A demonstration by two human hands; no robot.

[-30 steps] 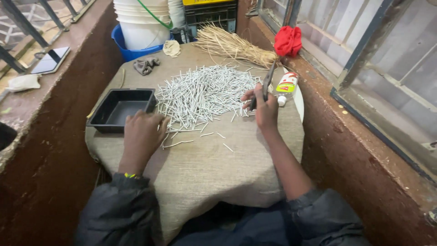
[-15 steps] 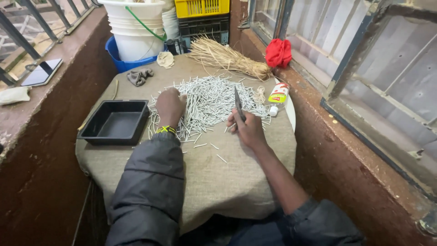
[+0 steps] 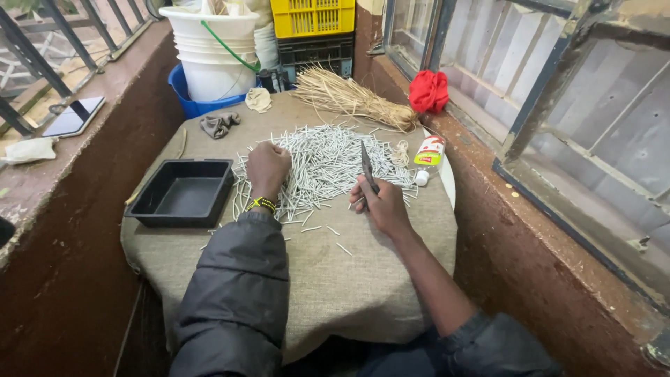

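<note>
Sticks (image 3: 328, 162), thin and pale, lay heaped across the middle of the burlap-covered tabletop (image 3: 335, 293), with a few strays nearer me. My left hand (image 3: 268, 167) was bunched into a fist on the heap's left edge, though I could not tell whether its grip had any sticks in it. My right hand (image 3: 380, 206) rested at the heap's near right edge, its grip closed around a slim dark blade (image 3: 366, 167) pointing up and away. Left of my left hand sat a black tray (image 3: 183, 193). Right of the heap lay a small white bottle (image 3: 428, 155) with a red and yellow label, on its side. Beyond were a bundle of straw (image 3: 352, 98), a grey rag (image 3: 219, 124), white buckets (image 3: 213, 59), a yellow crate (image 3: 314, 17) and a red cloth (image 3: 428, 91) on the sill.
</note>
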